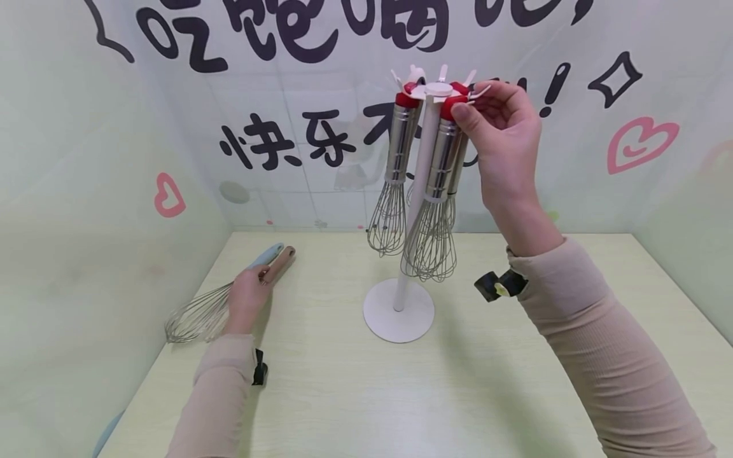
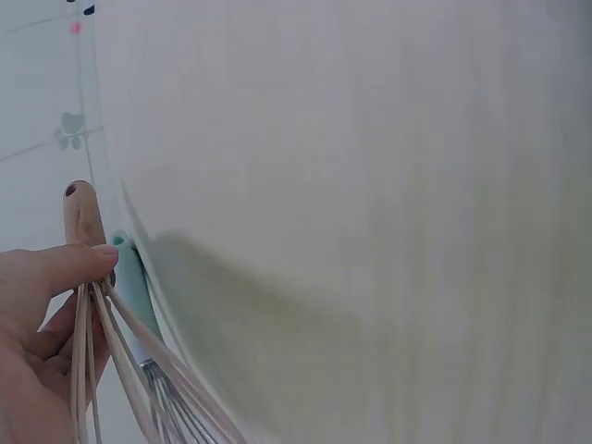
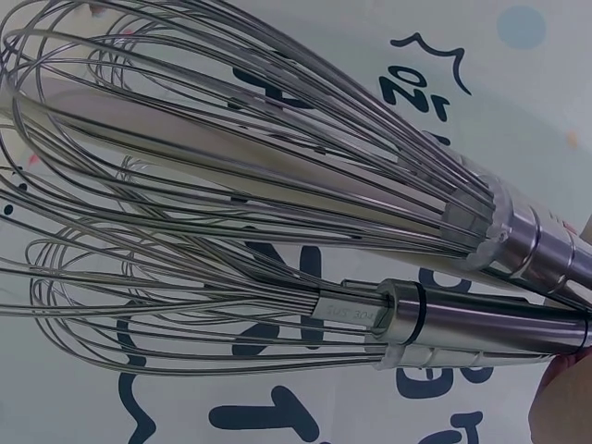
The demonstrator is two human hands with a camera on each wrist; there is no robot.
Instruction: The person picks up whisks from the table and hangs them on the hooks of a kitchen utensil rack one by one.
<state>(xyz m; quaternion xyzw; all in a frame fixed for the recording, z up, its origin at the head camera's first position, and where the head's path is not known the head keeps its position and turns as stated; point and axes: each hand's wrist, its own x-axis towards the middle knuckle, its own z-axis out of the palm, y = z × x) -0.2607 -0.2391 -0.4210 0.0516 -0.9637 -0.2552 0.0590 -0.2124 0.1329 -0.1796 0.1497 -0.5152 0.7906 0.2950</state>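
At the table's left, my left hand [image 1: 249, 296] grips a brown-handled whisk [image 1: 279, 264]. In the left wrist view my thumb lies across it where the beige wires meet the handle. A blue-handled whisk [image 1: 266, 256] lies right beside it. Up at the top of a white hanging stand [image 1: 420, 184], my right hand [image 1: 509, 140] pinches the red end of a steel-handled whisk [image 1: 441, 159], thumb in front and fingers behind at the hook. Another red-ended whisk [image 1: 400, 143] hangs on the stand's left, and more hang behind. The right wrist view shows steel handles [image 3: 490, 317] and wire loops; most of that hand is out of frame.
The stand's round white base [image 1: 399, 318] sits on the pale wooden table [image 1: 321, 381]. Behind is a light wall sheet [image 1: 309, 197] with black lettering and pink hearts. White hooks [image 1: 443, 71] stick up around the stand's top. A light side wall [image 1: 86, 267] borders the table's left.
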